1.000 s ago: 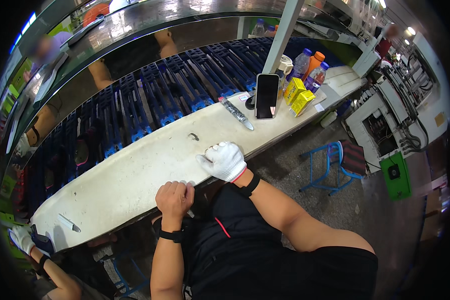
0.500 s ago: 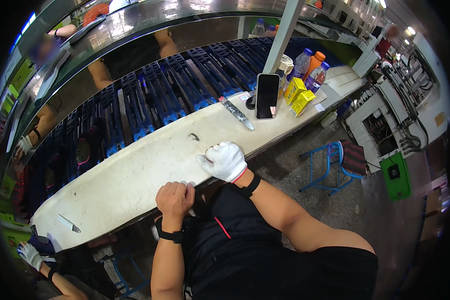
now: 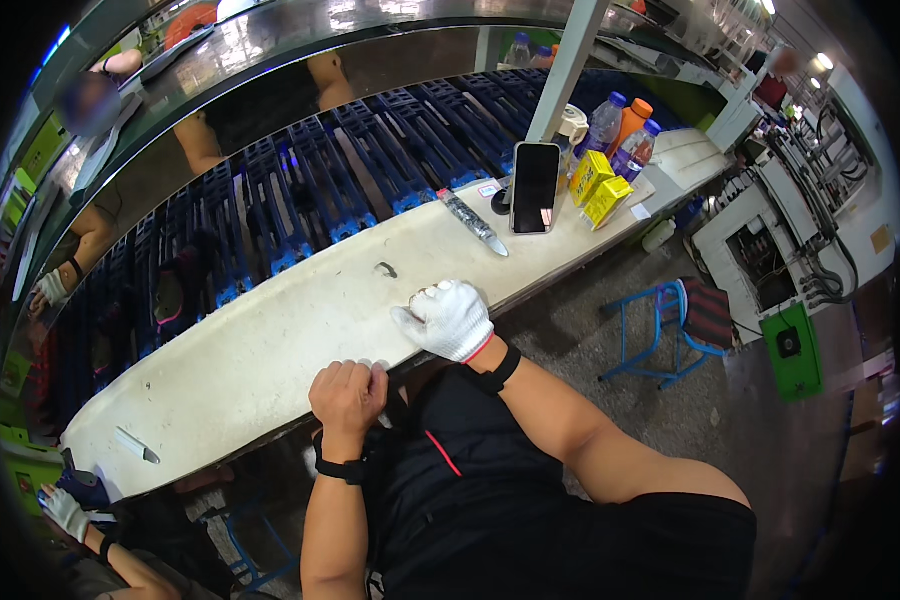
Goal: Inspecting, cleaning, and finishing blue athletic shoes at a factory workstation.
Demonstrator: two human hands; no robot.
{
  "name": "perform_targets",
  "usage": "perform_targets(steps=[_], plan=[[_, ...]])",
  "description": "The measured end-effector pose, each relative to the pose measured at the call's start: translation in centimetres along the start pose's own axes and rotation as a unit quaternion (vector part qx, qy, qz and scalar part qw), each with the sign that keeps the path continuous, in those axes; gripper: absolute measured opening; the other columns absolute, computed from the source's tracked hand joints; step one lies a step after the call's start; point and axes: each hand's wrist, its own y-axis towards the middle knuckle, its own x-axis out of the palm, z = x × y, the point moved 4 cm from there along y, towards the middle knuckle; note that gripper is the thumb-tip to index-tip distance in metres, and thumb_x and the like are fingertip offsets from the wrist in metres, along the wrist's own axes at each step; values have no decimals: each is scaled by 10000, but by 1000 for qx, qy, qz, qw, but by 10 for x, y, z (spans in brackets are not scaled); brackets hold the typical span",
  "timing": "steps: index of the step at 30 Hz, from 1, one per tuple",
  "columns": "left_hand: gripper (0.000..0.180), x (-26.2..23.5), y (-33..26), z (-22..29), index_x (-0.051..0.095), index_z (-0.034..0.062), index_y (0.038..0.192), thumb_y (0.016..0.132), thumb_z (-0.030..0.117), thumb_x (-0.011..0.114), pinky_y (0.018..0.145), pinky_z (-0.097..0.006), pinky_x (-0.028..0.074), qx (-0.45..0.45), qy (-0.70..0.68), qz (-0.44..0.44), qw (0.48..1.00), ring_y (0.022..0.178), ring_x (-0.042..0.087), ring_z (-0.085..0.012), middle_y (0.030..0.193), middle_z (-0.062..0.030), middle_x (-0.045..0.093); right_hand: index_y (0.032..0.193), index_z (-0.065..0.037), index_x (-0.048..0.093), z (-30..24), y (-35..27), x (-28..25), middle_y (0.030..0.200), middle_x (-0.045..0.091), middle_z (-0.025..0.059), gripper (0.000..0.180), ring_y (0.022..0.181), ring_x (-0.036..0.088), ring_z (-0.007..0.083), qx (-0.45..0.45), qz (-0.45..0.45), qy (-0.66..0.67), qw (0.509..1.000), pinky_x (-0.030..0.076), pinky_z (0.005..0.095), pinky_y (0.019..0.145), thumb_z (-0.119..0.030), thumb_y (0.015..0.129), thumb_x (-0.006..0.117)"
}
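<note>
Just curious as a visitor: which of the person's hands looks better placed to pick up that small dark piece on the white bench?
Probably the right hand: gloved, resting on the bench nearest the small dark piece. The bare left hand sits at the edge.

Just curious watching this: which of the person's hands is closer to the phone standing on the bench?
Right. The gloved right hand rests on the bench below-left of the phone; the bare left hand grips the bench's near edge, farther away.

**Both hands at the edge of the white surface**

The right hand [image 3: 450, 320], in a white glove, rests on the white surface [image 3: 270, 350] with a small ring-like piece [image 3: 415, 298] at its fingers. The bare left hand [image 3: 347, 393] is curled at the near edge. Farther along stand a phone [image 3: 535, 187], a metal bar [image 3: 473, 222], 2 yellow boxes [image 3: 598, 187] and 3 bottles [image 3: 625, 135]. Blue racks [image 3: 300, 200] run behind.
</note>
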Motion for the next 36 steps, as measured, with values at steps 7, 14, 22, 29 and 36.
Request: perform_targets(steps=[7,14,22,29,36], plan=[[339,-1,0,-2,538,132,674,804,133,850,562,-418,424,-2,4,-1,1000,608,564,-268,650,-53,534,619,-136,626,-3,3,-1,609,621,101,382,600,657,327,-4,5,8,1000,524,451,569,-295,880,855],[354,-4,2,-3,525,140,667,808,138,851,563,-427,417,-8,2,-4,1000,604,546,-277,645,-53,518,626,-127,639,-5,5,-2,611,626,103,381,600,661,326,-6,3,11,1000,534,462,586,-309,895,839],[228,-27,43,-52,693,80,833,878,279,794,659,-500,550,-125,-121,-298,938,729,706,-402,776,-162,709,763,-118,778,-7,17,7,754,760,138,315,722,753,366,31,-208,-23,977,602,506,721,-347,965,702],[659,-35,167,-275,618,65,1519,927,304,782,1075,-506,562,-268,219,-299,889,1276,703,-435,1372,-241,741,873,-118,813,7,13,6,826,792,166,357,818,784,405,21,-311,16,950,619,546,808,-390,1008,626],[1134,-3,128,-421,354,62,1707,813,463,925,1255,-501,461,-376,305,-281,829,1537,507,-444,1648,-309,509,774,-111,767,1,10,17,790,781,152,414,782,769,383,-1,-272,54,961,606,538,776,-417,1011,622]])
